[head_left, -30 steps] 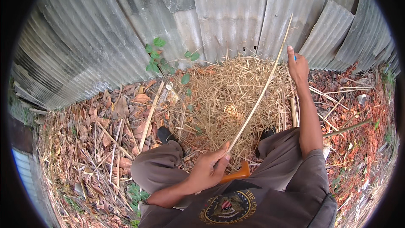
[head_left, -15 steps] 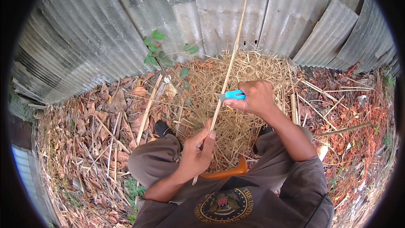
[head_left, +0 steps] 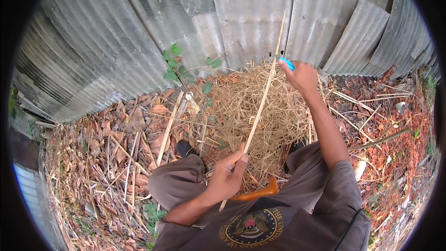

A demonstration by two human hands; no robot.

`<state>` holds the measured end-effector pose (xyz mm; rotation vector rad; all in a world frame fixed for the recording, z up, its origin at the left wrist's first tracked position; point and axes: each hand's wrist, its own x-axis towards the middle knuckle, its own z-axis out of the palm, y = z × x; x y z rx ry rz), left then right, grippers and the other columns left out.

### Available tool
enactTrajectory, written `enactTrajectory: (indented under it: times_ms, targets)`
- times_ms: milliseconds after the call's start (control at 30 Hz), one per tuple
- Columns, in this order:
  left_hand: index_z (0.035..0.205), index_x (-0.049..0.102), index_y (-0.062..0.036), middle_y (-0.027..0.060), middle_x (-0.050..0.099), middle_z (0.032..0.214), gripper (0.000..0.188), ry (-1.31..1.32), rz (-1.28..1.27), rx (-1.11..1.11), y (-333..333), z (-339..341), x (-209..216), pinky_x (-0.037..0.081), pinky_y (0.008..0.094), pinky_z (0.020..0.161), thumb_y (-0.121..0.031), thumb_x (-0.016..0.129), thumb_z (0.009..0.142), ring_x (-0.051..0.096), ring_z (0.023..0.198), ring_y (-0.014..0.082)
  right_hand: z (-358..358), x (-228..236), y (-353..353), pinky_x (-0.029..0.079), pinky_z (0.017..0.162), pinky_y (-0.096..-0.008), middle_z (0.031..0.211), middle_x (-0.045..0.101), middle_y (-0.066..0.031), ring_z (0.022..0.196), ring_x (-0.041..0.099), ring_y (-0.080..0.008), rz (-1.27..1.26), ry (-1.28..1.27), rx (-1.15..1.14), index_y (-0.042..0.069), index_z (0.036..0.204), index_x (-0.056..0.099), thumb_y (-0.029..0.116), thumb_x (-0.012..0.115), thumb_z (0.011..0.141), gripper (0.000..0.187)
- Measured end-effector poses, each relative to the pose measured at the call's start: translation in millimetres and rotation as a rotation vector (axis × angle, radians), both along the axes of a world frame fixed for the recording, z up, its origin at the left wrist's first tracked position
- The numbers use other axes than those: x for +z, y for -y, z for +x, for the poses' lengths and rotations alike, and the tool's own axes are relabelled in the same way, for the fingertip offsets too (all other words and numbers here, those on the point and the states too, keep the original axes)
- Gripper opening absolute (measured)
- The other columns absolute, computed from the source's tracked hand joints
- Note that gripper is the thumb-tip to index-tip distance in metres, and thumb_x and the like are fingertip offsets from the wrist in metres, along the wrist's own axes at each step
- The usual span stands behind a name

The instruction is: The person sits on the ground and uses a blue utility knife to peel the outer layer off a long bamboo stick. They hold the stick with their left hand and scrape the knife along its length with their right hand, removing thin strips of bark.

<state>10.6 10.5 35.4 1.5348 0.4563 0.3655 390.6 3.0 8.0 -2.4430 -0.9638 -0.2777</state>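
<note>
My left hand [head_left: 226,176] is closed round the lower part of a long, thin bamboo strip [head_left: 260,108], whose short end pokes out below the fist. The strip slants up and away to the right, toward the metal fence. Further out, my right hand [head_left: 301,75] grips a blue utility knife [head_left: 287,63]. Its blade lies against the strip, some way below the far tip. A pile of pale shavings [head_left: 244,107] spreads on the ground under the strip.
Corrugated metal sheets [head_left: 176,28] stand along the far side, with a small green plant [head_left: 174,62] before them. Split strips [head_left: 169,125] and dry leaves [head_left: 107,142] lie left. An orange curved piece [head_left: 260,192] is between my legs. A stick [head_left: 381,140] lies at right.
My right hand has slid the knife outward along the strip, from its middle toward its far end. The strip's tip has dropped nearer, and my left hand keeps its grip.
</note>
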Motion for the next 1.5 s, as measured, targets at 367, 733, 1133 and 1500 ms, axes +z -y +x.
enactTrajectory:
  times_ms: [367, 733, 1133, 1500]
  targets:
    - [0.142, 0.042, -0.0039, -0.0050, 0.041, 0.062, 0.042, 0.020, -0.275, 0.105, -18, 6, 14, 0.031, 0.0178, 0.043, -0.020, 0.044, 0.103, 0.036, 0.049, 0.0017, -121, 26, 36, 0.044, 0.044, -0.0387, 0.045, 0.052, -0.0078, 0.041, 0.056, -0.0263, 0.198, 0.023, 0.506, 0.008, 0.057, 0.061, 0.071, 0.056, 0.079, 0.067]
    - [0.139, 0.045, -0.0026, -0.0074, 0.042, 0.067, 0.040, 0.009, -0.158, 0.182, -12, 17, 15, 0.029, 0.0183, 0.049, -0.011, 0.046, 0.101, 0.034, 0.057, -0.0004, -139, 31, 26, 0.041, 0.037, -0.0348, 0.040, 0.048, -0.0047, 0.037, 0.054, -0.0225, 0.097, 0.177, 0.592, 0.011, 0.054, 0.060, 0.076, 0.058, 0.073, 0.069]
    - [0.143, 0.040, -0.0025, -0.0078, 0.037, 0.061, 0.043, -0.013, -0.074, -0.001, 17, 6, 5, 0.026, 0.0184, 0.046, -0.018, 0.044, 0.103, 0.032, 0.052, -0.0002, -34, 31, 12, 0.047, 0.057, -0.0479, 0.050, 0.056, -0.0148, 0.054, 0.061, -0.0350, -0.003, -0.061, 0.020, 0.003, 0.060, 0.062, 0.079, 0.039, 0.083, 0.082]
    - [0.142, 0.041, -0.0017, -0.0070, 0.040, 0.062, 0.042, 0.006, -0.127, 0.112, -7, 10, 6, 0.029, 0.0173, 0.048, -0.016, 0.044, 0.103, 0.034, 0.053, 0.0006, -130, 28, 38, 0.042, 0.040, -0.0400, 0.042, 0.050, -0.0073, 0.038, 0.054, -0.0259, 0.083, 0.083, 0.592, 0.009, 0.055, 0.061, 0.076, 0.053, 0.077, 0.071]
